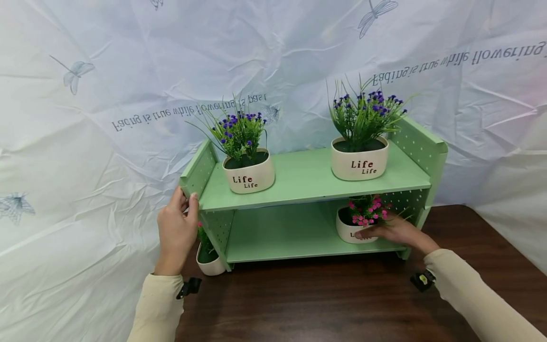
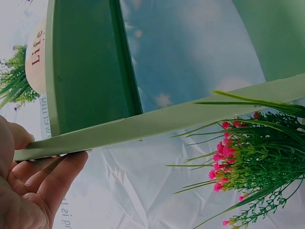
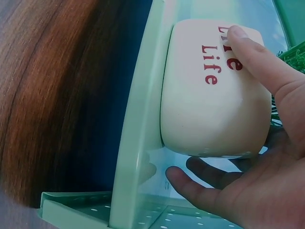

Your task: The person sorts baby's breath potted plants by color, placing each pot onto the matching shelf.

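Note:
A green two-tier shelf [image 1: 299, 180] stands on the table. My left hand [image 1: 177, 232] grips the upper front edge of its left side panel, thumb on one face and fingers on the other, as the left wrist view [image 2: 35, 179] shows. On the lower tier, at the right end, sits a white flowerpot [image 1: 347, 232] with pink flowers. My right hand [image 1: 395, 231] holds this pot, its thumb across the "Life" lettering on the front and its fingers about the right end. In the right wrist view the pot's base [image 3: 171, 95] is against the shelf board.
On the top tier are two white pots with purple flowers, one left [image 1: 252, 178] and one right [image 1: 360, 164]. Another pink-flowered pot [image 1: 211, 267] stands outside the left panel. A brown wooden table [image 1: 307, 299] lies in front, and a printed cloth [image 1: 141, 61] hangs behind.

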`<state>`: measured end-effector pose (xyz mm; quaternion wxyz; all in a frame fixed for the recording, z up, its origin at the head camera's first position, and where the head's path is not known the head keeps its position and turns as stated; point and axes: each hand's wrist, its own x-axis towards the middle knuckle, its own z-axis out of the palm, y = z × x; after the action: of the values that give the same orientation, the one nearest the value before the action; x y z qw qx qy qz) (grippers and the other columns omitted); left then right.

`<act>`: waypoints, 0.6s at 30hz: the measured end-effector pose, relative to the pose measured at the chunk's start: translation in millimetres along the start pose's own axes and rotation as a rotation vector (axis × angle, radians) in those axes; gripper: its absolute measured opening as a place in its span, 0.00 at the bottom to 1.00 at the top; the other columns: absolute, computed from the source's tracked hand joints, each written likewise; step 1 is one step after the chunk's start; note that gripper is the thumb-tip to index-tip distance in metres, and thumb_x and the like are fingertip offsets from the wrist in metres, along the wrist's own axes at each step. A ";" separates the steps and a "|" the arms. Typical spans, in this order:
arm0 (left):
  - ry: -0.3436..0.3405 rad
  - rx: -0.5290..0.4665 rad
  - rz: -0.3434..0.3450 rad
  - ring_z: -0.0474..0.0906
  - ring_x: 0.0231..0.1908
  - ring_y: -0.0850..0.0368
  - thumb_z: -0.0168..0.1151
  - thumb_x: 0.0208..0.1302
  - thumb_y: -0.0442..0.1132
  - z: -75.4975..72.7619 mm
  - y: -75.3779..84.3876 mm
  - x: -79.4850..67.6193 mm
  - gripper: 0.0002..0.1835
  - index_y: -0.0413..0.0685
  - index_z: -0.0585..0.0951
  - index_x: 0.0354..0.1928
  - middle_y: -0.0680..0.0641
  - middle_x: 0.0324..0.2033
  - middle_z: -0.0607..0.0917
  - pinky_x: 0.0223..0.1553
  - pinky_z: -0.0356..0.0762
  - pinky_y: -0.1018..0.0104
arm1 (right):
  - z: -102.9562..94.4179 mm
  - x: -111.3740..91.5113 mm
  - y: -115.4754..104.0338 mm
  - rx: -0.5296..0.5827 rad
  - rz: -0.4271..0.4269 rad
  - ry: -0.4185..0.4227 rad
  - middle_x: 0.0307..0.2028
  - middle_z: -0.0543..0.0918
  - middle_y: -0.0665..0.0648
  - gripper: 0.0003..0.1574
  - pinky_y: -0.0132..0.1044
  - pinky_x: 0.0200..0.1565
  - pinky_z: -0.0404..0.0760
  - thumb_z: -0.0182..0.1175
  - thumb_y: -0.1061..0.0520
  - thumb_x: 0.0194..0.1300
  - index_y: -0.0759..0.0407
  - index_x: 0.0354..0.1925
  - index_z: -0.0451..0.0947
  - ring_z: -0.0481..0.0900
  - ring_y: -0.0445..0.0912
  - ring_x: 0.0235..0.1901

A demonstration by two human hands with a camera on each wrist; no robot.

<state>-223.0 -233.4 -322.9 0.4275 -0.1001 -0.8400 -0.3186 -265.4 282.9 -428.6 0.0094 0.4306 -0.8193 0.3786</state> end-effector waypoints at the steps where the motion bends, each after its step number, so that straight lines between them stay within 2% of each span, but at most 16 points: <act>1: 0.000 0.001 0.000 0.90 0.47 0.39 0.58 0.80 0.35 0.0 -0.1 0.0 0.13 0.32 0.81 0.55 0.33 0.48 0.90 0.39 0.85 0.46 | 0.2 1.0 -1.8 0.023 0.032 0.015 0.52 0.87 0.37 0.16 0.15 0.60 0.65 0.60 0.63 0.77 0.67 0.59 0.84 0.75 0.22 0.57; 4: 0.001 -0.001 0.003 0.90 0.47 0.39 0.58 0.80 0.35 0.1 -0.5 0.1 0.13 0.32 0.81 0.55 0.33 0.47 0.90 0.38 0.85 0.48 | 0.0 2.7 -7.3 0.020 0.107 0.021 0.51 0.89 0.40 0.19 0.20 0.56 0.73 0.61 0.61 0.77 0.69 0.61 0.82 0.77 0.23 0.55; 9: 0.001 -0.004 0.006 0.90 0.46 0.40 0.58 0.79 0.35 0.5 -1.8 0.1 0.12 0.32 0.81 0.53 0.34 0.47 0.90 0.36 0.84 0.55 | -0.3 4.7 -13.6 -0.023 0.187 -0.003 0.52 0.91 0.50 0.22 0.24 0.56 0.76 0.61 0.58 0.78 0.72 0.62 0.80 0.79 0.25 0.54; 13: 0.001 -0.011 0.006 0.90 0.46 0.40 0.58 0.80 0.35 0.2 -1.5 0.0 0.12 0.32 0.82 0.53 0.34 0.47 0.90 0.36 0.84 0.56 | 0.5 5.8 -16.0 -0.059 0.222 0.001 0.52 0.91 0.56 0.23 0.25 0.56 0.76 0.63 0.56 0.77 0.71 0.61 0.81 0.77 0.23 0.54; 15: 0.003 -0.011 0.005 0.90 0.47 0.40 0.58 0.80 0.35 0.0 -1.1 0.1 0.12 0.32 0.82 0.53 0.34 0.47 0.90 0.37 0.85 0.56 | 1.3 5.9 -16.2 -0.068 0.214 0.018 0.52 0.91 0.54 0.23 0.24 0.57 0.75 0.65 0.56 0.76 0.70 0.61 0.82 0.75 0.22 0.55; 18: 0.004 -0.008 0.005 0.90 0.47 0.40 0.58 0.79 0.35 0.1 -1.7 0.1 0.12 0.32 0.81 0.53 0.34 0.46 0.90 0.37 0.84 0.56 | 2.9 6.1 -16.0 -0.075 0.192 0.054 0.52 0.90 0.44 0.24 0.22 0.57 0.74 0.68 0.57 0.73 0.70 0.61 0.81 0.73 0.20 0.56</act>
<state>-223.8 -234.7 -323.6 0.4297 -0.1031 -0.8376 -0.3211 -256.9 271.4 -418.8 0.0110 0.3391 -0.8698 0.3583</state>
